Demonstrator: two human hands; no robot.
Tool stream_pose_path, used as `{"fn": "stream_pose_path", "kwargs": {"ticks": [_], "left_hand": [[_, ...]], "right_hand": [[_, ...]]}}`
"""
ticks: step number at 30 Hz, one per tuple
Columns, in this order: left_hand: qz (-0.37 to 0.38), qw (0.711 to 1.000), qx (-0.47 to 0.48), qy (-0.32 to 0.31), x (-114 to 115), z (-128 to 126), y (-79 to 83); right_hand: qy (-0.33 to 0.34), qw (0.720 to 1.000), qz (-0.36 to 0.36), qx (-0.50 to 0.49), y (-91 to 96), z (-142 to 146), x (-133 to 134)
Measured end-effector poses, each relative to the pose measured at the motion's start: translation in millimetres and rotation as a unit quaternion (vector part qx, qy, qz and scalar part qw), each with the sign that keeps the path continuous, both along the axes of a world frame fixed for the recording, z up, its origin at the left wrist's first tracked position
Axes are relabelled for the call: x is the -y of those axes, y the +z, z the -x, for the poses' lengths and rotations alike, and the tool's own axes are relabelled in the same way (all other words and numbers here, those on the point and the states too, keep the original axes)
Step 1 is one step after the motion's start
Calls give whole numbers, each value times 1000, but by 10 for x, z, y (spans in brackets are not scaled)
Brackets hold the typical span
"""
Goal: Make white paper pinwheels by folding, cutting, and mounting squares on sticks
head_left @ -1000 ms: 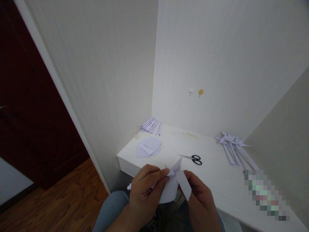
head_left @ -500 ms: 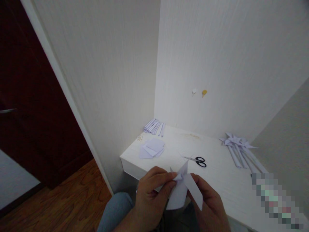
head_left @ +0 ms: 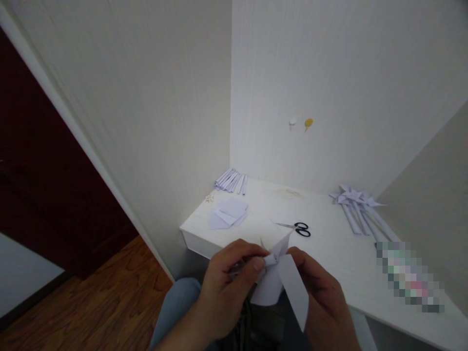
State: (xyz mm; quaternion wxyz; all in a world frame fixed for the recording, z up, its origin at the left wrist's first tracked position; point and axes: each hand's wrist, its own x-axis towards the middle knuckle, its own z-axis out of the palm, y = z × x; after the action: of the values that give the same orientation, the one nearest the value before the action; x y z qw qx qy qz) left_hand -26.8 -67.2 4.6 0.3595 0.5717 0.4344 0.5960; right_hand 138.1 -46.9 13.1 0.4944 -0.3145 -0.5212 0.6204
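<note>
A folded white paper piece with pointed flaps (head_left: 280, 280) is held in front of me, over my lap and just short of the white table (head_left: 329, 253). My left hand (head_left: 228, 287) pinches its centre between thumb and fingers. From the right side my right hand (head_left: 323, 297) grips the same paper, with one long flap hanging down over its fingers. Both hands are closed on the paper.
On the table lie black-handled scissors (head_left: 298, 228), a loose pile of white paper squares (head_left: 228, 214), a bundle of rolled paper sticks (head_left: 230, 180) in the back corner, and finished paper pinwheels on sticks (head_left: 356, 207) at the right. Walls close off the back; a dark door stands at the left.
My hands stay on the paper and have worked its centre tighter; the long flap now hangs lower on the right. The view has shifted slightly.
</note>
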Motion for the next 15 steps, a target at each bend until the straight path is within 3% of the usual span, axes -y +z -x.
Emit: {"fn": "stream_pose_path", "kwargs": {"ticks": [4,15], "left_hand": [[10,1000,21,3,-23,-21,-14],[-53,997,52,15,-32,-33,-28]], "right_hand": [[-11,1000,-14,11,41,-5,-12],[3,998,-48,29,-6,-11,-36]]}}
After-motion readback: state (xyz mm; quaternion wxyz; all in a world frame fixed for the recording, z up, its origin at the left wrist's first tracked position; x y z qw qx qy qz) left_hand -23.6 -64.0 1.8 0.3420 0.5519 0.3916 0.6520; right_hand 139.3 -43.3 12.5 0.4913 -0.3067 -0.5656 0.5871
